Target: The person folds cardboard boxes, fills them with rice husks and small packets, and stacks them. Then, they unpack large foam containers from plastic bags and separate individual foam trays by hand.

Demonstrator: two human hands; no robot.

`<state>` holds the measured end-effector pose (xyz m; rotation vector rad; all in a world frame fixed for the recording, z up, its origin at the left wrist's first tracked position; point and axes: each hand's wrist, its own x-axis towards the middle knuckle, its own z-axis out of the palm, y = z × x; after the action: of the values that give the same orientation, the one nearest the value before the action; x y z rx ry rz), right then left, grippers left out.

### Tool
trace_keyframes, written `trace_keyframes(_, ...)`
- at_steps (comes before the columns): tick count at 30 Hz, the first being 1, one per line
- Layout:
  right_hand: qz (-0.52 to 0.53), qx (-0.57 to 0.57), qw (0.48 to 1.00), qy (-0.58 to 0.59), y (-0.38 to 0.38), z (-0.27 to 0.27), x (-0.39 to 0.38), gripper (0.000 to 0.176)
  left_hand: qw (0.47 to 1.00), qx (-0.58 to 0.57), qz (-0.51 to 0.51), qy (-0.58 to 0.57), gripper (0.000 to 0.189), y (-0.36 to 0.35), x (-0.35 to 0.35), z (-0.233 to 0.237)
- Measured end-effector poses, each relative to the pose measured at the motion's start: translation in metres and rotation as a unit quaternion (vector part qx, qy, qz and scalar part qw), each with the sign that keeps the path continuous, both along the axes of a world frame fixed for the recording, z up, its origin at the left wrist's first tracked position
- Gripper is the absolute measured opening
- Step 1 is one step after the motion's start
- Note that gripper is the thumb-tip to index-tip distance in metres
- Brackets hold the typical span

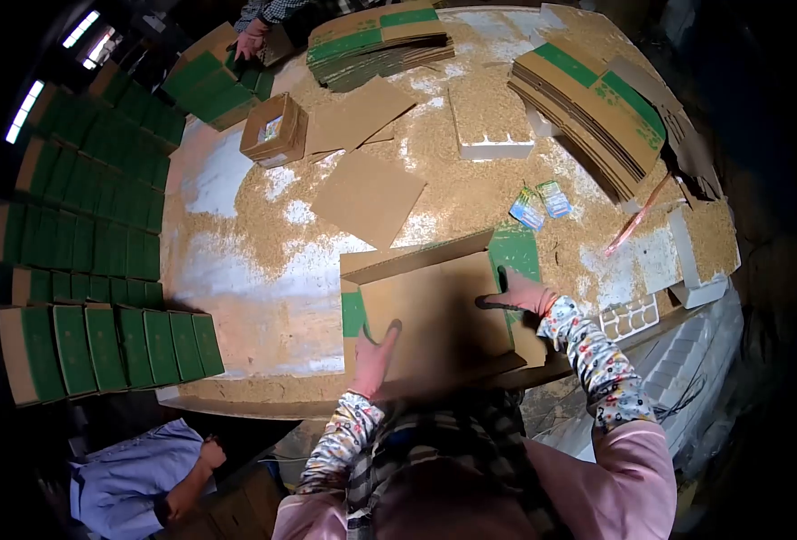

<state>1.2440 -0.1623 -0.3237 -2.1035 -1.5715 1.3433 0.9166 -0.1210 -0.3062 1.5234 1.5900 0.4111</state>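
Cardboard box [439, 301], rectangular, flaps splayed; gloved hands [379, 355] grip it.

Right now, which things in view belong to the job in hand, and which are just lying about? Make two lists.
Seem to belong:
open brown-and-green cardboard box, between left hand and right hand
stacked flattened brown-and-green cardboard boxes

Seem to be lying about:
thin pink strip
two small colourful packets
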Motion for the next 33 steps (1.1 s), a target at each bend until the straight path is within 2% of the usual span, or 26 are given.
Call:
trace_keyframes(2, -0.010, 0.057, 0.993, -0.105, -0.001, 0.016, -0.027, 0.098, 0.985, -0.142, 0.011, -0.096, 0.069, 0.008, -0.003, 0.027)
trace_keyframes(4, -0.103, 0.070, 0.979, 0.161, -0.020, 0.018, -0.023, 0.101, 0.996, -0.068, -0.006, -0.065, 0.064, 0.007, -0.013, 0.039)
trace_keyframes(5, -0.138, 0.094, 0.954, 0.247, -0.022, 0.003, -0.031, 0.100, 0.998, -0.036, 0.000, -0.045, 0.060, 0.006, -0.022, 0.012)
trace_keyframes(6, -0.225, 0.084, 0.885, 0.400, -0.022, 0.008, -0.045, 0.094, 0.999, -0.011, 0.019, -0.030, 0.057, 0.007, -0.032, -0.033)
trace_keyframes(8, -0.287, 0.027, 0.812, 0.508, -0.014, 0.029, -0.068, 0.047, 0.985, -0.015, 0.092, -0.145, 0.052, 0.024, -0.069, -0.102)
trace_keyframes(9, -0.269, 0.015, 0.800, 0.536, -0.008, -0.029, -0.051, 0.044, 0.928, -0.077, 0.133, -0.338, 0.051, 0.024, -0.090, -0.055)
trace_keyframes(10, -0.242, 0.053, 0.803, 0.542, 0.008, -0.021, -0.068, 0.046, 0.830, -0.147, 0.184, -0.506, 0.050, 0.025, -0.111, -0.007)
trace_keyframes(11, -0.215, 0.092, 0.804, 0.547, 0.025, -0.005, -0.090, 0.048, 0.804, -0.101, 0.223, -0.541, 0.046, 0.027, -0.139, 0.027)
trace_keyframes(12, -0.218, 0.092, 0.808, 0.540, 0.041, 0.013, -0.113, 0.048, 0.841, 0.158, 0.224, -0.466, 0.039, 0.038, -0.168, 0.007)
trace_keyframes(13, -0.227, 0.094, 0.808, 0.536, 0.054, 0.040, -0.146, 0.048, 0.878, 0.302, 0.259, -0.268, 0.038, 0.027, -0.203, 0.088)
trace_keyframes(14, -0.242, 0.096, 0.805, 0.532, 0.062, 0.075, -0.187, 0.048, 0.890, 0.336, 0.276, -0.135, 0.043, 0.019, -0.247, 0.159)
trace_keyframes(15, -0.227, 0.128, 0.778, 0.572, 0.084, 0.114, -0.229, 0.038, 0.810, 0.513, 0.275, -0.069, 0.052, 0.047, -0.309, 0.145)
trace_keyframes(16, -0.156, 0.207, 0.793, 0.552, 0.106, 0.146, -0.266, 0.040, 0.724, 0.596, 0.344, 0.047, 0.057, 0.069, -0.367, 0.147)
trace_keyframes(18, -0.175, 0.192, 0.735, 0.627, 0.156, 0.208, -0.332, 0.039, 0.604, 0.688, 0.400, 0.043, 0.052, 0.085, -0.467, 0.263)
trace_keyframes(19, -0.142, 0.175, 0.698, 0.679, 0.181, 0.241, -0.368, 0.041, 0.532, 0.719, 0.442, 0.075, 0.049, 0.100, -0.516, 0.308)
trace_keyframes(20, -0.106, 0.158, 0.658, 0.729, 0.207, 0.272, -0.401, 0.042, 0.464, 0.750, 0.469, 0.051, 0.051, 0.119, -0.570, 0.339)
trace_keyframes(22, -0.023, 0.201, 0.627, 0.752, 0.237, 0.348, -0.470, 0.047, 0.388, 0.770, 0.389, -0.325, 0.052, 0.175, -0.677, 0.382)
trace_keyframes(24, 0.052, 0.434, 0.633, 0.639, 0.266, 0.390, -0.537, 0.049, 0.583, 0.606, 0.334, -0.426, 0.057, 0.240, -0.816, 0.356)
trace_keyframes(25, -0.008, 0.379, 0.647, 0.662, 0.242, 0.438, -0.579, 0.048, 0.595, 0.599, 0.355, -0.402, 0.058, 0.245, -0.795, 0.362)
trace_keyframes(26, 0.033, 0.455, 0.617, 0.641, 0.305, 0.433, -0.603, 0.057, 0.594, 0.562, 0.379, -0.433, 0.059, 0.250, -0.802, 0.361)
trace_keyframes(28, -0.021, 0.379, 0.725, 0.575, 0.287, 0.481, -0.664, 0.085, 0.562, 0.612, 0.380, -0.407, 0.061, 0.280, -0.808, 0.349)
trace_keyframes(29, -0.023, 0.341, 0.786, 0.516, 0.290, 0.493, -0.687, 0.100, 0.567, 0.586, 0.361, -0.453, 0.062, 0.312, -0.842, 0.332)
trace_keyframes(30, 0.000, 0.309, 0.836, 0.455, 0.292, 0.503, -0.708, 0.114, 0.553, 0.613, 0.366, -0.429, 0.061, 0.313, -0.826, 0.338)
trace_keyframes(31, 0.054, 0.303, 0.869, 0.387, 0.298, 0.507, -0.725, 0.109, 0.541, 0.637, 0.372, -0.404, 0.060, 0.301, -0.797, 0.347)
trace_keyframes(32, 0.218, 0.254, 0.871, 0.359, 0.326, 0.506, -0.732, 0.098, 0.527, 0.660, 0.378, -0.378, 0.059, 0.296, -0.781, 0.349)
trace_keyframes(33, 0.247, 0.340, 0.885, 0.199, 0.326, 0.517, -0.729, 0.092, 0.553, 0.677, 0.376, -0.306, 0.054, 0.299, -0.787, 0.345)
